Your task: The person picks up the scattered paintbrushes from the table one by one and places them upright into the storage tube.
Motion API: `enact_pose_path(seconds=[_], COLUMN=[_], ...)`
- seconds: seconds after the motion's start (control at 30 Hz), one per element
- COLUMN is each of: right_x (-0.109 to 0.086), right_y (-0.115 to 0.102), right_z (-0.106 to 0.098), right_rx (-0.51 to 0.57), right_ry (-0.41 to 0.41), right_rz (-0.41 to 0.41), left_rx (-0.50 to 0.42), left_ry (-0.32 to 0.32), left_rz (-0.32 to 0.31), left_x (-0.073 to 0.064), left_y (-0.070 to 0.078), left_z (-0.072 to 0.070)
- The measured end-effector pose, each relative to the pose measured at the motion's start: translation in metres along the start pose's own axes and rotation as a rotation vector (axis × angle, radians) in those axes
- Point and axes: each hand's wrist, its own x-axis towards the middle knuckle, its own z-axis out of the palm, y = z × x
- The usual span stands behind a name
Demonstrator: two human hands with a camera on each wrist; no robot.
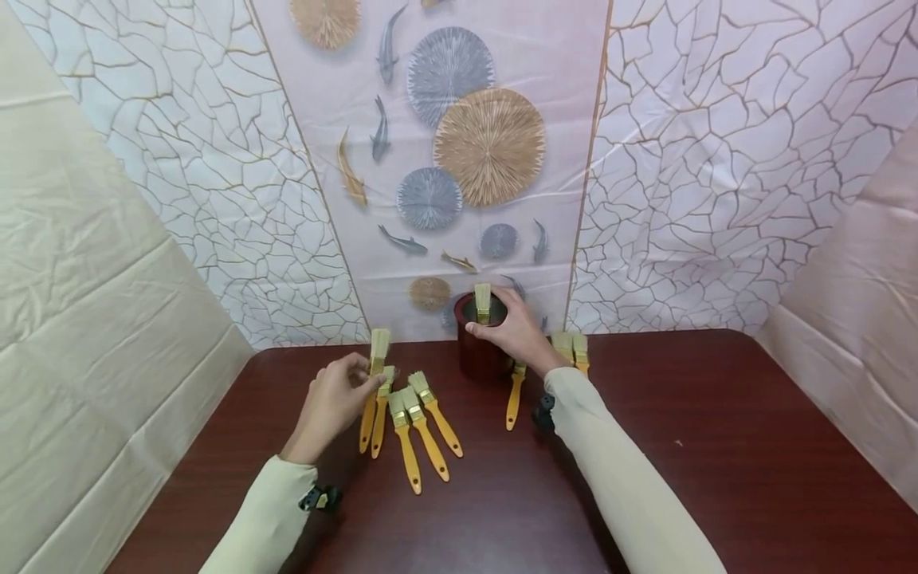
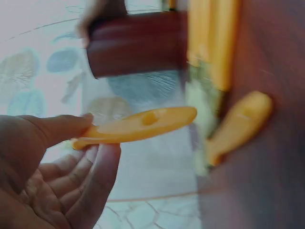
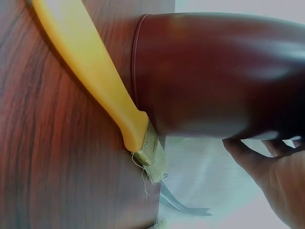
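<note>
My left hand pinches a paintbrush by its yellow handle between thumb and fingers; in the head view its pale bristles point up. A dark red cylindrical cup stands at the back of the table, and one paintbrush is in it, bristles upward. My right hand grips this cup near the rim, thumb at the front; in the right wrist view some fingers touch its wall. Several yellow-handled paintbrushes lie beside my left hand.
Right of the cup lies another paintbrush, with more brushes partly hidden behind my right forearm. The dark wooden table ends at a patterned cloth backdrop. Beige cloth hangs along the sides.
</note>
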Motion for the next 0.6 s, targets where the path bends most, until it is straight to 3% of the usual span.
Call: enact_pose_path(seconds=[0.23,0.5,0.6], right_x=[-0.004,-0.007,-0.009], right_y=[-0.001,-0.003,-0.005], right_z=[0.0,-0.002,-0.002], right_rx=[0.002,-0.017,-0.016], right_ry=[-0.012,0.005,-0.003], right_rz=[0.001,0.003,0.015], left_rx=[-0.079,-0.199,-0.241], left_ry=[0.057,0.045,0.068], left_rz=[0.084,0.149,0.189], left_x=[0.022,0.048,0.057], left_y=[0.034,0.075,0.085], left_z=[-0.01,-0.017,-0.016])
